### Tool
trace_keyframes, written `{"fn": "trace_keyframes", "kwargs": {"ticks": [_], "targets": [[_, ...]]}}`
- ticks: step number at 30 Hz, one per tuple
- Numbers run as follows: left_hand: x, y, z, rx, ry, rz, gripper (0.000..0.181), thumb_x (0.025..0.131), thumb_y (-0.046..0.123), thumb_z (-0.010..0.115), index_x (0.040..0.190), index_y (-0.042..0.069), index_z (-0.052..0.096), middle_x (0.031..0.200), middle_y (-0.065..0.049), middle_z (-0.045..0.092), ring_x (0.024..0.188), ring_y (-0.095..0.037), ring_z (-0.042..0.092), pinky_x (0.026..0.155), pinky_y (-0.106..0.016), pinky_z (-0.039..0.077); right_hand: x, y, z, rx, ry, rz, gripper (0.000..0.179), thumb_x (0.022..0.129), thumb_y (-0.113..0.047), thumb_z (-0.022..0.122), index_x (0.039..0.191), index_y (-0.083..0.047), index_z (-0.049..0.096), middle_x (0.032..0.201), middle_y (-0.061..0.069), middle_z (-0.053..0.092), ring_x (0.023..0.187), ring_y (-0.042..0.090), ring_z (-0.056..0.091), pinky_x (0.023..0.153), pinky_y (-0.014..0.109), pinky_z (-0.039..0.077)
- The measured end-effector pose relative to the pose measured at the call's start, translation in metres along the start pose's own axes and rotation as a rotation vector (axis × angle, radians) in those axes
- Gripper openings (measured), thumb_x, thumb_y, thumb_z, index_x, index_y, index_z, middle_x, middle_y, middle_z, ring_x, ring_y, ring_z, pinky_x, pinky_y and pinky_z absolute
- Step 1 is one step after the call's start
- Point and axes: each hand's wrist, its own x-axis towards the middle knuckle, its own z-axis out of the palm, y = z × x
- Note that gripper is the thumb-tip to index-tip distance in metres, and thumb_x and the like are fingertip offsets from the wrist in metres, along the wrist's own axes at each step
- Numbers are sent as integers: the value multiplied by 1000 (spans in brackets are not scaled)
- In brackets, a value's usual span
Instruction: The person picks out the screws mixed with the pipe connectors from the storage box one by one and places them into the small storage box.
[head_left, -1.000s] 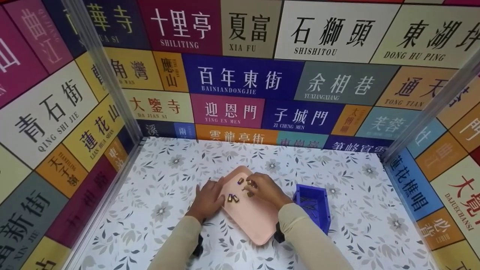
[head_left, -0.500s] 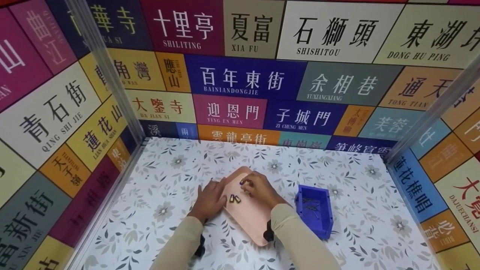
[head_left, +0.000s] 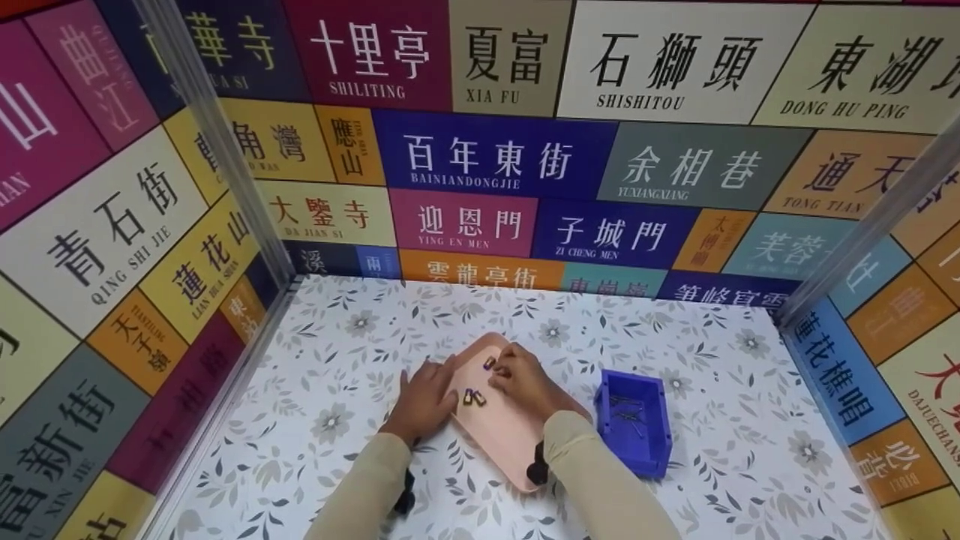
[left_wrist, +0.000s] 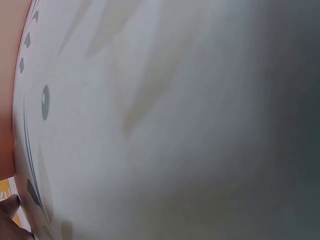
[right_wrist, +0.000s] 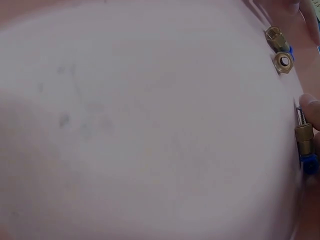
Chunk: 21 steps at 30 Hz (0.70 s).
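A pink tray (head_left: 501,442) lies on the table under both hands. My left hand (head_left: 424,401) rests on its left edge with fingers extended; its fingertips (left_wrist: 9,206) just enter the left wrist view. Over the tray's far part, my right hand (head_left: 523,379) has curled fingers. In the right wrist view its thumb is against a thin threaded silver screw (right_wrist: 302,117), beside a brass fitting (right_wrist: 304,136) with a blue end. Two more brass fittings (head_left: 473,397) lie together near the left thumb. My right fingers partly hide what they pinch.
Just right of the right forearm stands a blue bin (head_left: 661,427) holding several thin metal screws (head_left: 627,412). A white tablecloth (head_left: 360,375) with a leaf pattern covers the table. Panels with lettering (head_left: 465,225) and clear corner posts enclose it.
My right hand has shifted slightly across the tray's far part, and a fitting shows beside its fingertips. Fittings that lay under it a second ago are out of sight. The left hand stays put.
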Motion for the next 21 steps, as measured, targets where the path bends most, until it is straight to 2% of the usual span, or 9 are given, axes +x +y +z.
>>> {"fn": "trace_keyframes", "kwargs": {"ticks": [6,14,17,21], "targets": [[-1,1,-1,-8,-11,-6,70,101,48,42,165,34,17,159,-2,43,153,-25,33,125,-67,9,0,1,3,28,27,4,10,91,-11,77,95,-2,74,111,7,60,100,16,61,86,32,57],[-1,2,-3,-19,-30,-16,70,101,50,42,165,35,15,161,-1,40,154,-24,30,125,-67,7,-2,2,5,106,40,-22,8,93,-11,74,94,-3,75,110,9,61,100,16,62,84,29,56],[-1,1,-3,-22,-1,22,69,102,47,44,165,31,20,157,-4,45,151,-26,36,123,-70,10,-3,4,8,159,46,-10,10,94,-11,73,97,-2,71,109,8,61,99,15,63,82,27,57],[-1,-1,-2,-4,27,58,67,102,43,45,164,27,24,150,-6,50,145,-27,42,121,-73,14,-5,5,12,126,59,-5,8,95,-13,72,96,-5,72,111,6,61,102,14,63,86,30,57]]}}
